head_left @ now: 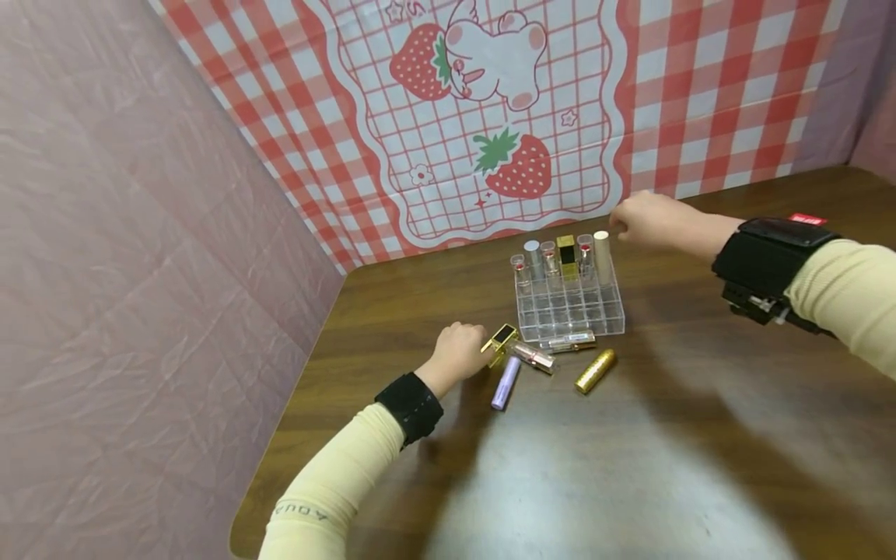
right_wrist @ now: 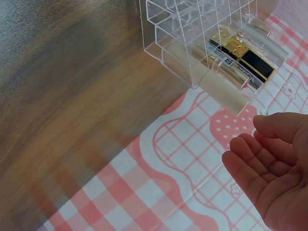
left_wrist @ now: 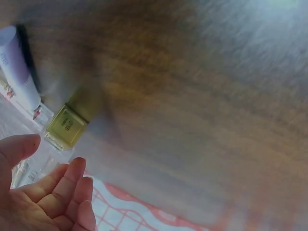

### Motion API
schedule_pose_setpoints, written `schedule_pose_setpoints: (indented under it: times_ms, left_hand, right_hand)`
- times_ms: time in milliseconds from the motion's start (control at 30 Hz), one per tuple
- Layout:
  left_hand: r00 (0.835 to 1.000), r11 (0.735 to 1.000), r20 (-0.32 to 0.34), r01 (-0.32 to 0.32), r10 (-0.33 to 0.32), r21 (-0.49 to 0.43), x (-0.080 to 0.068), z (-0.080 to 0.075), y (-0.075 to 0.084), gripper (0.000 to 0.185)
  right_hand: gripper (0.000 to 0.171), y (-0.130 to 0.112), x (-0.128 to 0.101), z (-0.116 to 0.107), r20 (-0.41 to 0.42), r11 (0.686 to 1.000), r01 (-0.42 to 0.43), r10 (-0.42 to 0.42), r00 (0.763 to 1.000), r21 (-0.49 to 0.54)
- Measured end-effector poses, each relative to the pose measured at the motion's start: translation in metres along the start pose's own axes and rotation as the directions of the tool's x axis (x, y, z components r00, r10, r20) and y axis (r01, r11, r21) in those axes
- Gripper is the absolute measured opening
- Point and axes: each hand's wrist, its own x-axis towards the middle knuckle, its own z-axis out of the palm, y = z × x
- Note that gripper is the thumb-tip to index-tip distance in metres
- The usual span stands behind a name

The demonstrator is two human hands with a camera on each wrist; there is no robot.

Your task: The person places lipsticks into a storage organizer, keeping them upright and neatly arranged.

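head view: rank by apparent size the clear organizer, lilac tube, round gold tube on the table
1. clear organizer, by far the largest.
2. and 3. lilac tube and round gold tube: they look about the same length and lie at similar distance, so no ranking between them.

Little can be read here. On the pale yellow sleeve (head_left: pixel 329 490) of the left arm, near the lower edge of the head view, a short line of dark capital letters runs across the cuff end; seen upside down, it seems to read "AQUA", though the letters are small and partly cut off. A small red tag (head_left: pixel 807 219) sits on the black wrist strap (head_left: pixel 766 264) of the right arm, with white marks too tiny to make out. The gold square cap (left_wrist: pixel 66 126) in the left wrist view bears a dark stamp, blurred beyond reading.
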Motion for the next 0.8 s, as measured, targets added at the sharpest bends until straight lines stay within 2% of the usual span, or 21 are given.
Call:
schedule_pose_setpoints:
  times_ms: [200,367,600,800]
  left_hand:
    - [0.996,0.998,0.068,0.063,-0.061,-0.025,-0.002,0.005,-0.001,0.031]
    - [0.986,0.993,0.132,0.111,-0.106,-0.035,-0.001,0.006,0.002,0.037]
    - [0.98,0.989,0.155,0.137,-0.128,-0.054,0.002,0.008,0.005,0.041]
    - [0.981,0.985,0.144,0.144,-0.13,-0.096,0.003,0.008,0.004,0.041]
  right_hand:
    - [0.007,-0.007,-0.005,-0.001,-0.031,1.0,0.014,-0.014,0.999,0.009]
    - [0.017,-0.012,-0.008,0.001,-0.05,1.0,0.028,-0.028,0.998,0.009]
    - [0.017,-0.014,-0.01,0.002,-0.05,1.0,0.016,-0.015,0.999,0.017]
    - [0.015,-0.013,-0.011,0.004,-0.042,1.0,0.011,-0.01,0.999,0.02]
